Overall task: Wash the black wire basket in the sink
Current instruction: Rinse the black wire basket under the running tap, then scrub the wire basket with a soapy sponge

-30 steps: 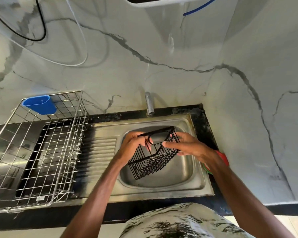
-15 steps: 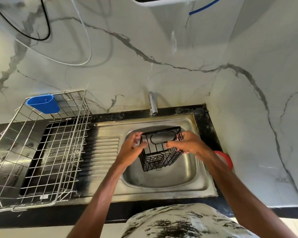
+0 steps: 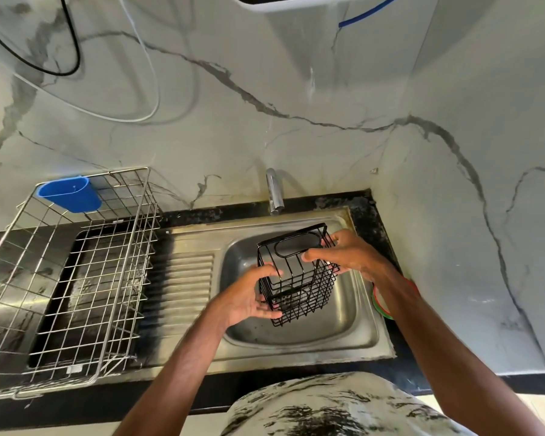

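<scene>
Marble-patterned grey-white wall tiling (image 3: pixel 202 136) fills everything from nine round to three o'clock of my view. Below it runs the black stone countertop (image 3: pixel 368 215), and set into that is the stainless steel sink with its ribbed drainboard (image 3: pixel 186 278). At nine o'clock of the basin, the large silver wire dish rack (image 3: pixel 76 278) stands on the counter and overlaps the drainboard's edge.

I hold the black wire basket with the solid oval-cut top panel (image 3: pixel 299 278) tilted in the air over the basin, clear of the steel, its open mesh end pointing down toward six o'clock. My left hand (image 3: pixel 249 297) wraps the basket's lower corner at its seven o'clock, fingers curled round the wires. My right hand (image 3: pixel 350 256) pinches the upper edge at two o'clock, thumb lying across the panel.

Hooked on the rack's far corner at eleven o'clock is a blue plastic cutlery cup (image 3: pixel 71 196). The short chrome tap (image 3: pixel 274 193) stands at twelve o'clock of the basin. A round red-and-green-rimmed object (image 3: pixel 379 305) peeks out under my right wrist at three o'clock; I cannot tell what it is.
</scene>
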A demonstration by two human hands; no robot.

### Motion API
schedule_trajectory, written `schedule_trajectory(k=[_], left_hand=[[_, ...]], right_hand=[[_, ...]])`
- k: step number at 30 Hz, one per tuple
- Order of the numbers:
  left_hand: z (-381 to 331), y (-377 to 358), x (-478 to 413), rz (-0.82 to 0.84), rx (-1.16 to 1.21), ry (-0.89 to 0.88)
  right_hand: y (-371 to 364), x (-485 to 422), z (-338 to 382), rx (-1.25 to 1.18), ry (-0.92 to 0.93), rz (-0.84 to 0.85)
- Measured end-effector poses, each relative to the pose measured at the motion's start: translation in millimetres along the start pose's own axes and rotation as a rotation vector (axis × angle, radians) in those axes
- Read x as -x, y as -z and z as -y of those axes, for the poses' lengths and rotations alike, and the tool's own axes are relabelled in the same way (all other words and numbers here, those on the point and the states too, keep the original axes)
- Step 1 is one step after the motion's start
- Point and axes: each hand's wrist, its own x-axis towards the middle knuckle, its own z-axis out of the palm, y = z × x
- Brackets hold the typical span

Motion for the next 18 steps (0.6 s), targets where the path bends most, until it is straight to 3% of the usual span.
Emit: schedule_trajectory(k=[4,18], left_hand=[[0.7,-0.1,3.8,0.034,0.049,0.037],[0.6,-7.1,3.5,-0.052,0.109,-0.079]], right_hand=[[0.1,1.0,6.0,0.03,0.04,-0.012],[-0.5,-14.3,-4.5,-0.026,0.14,-0.012]])
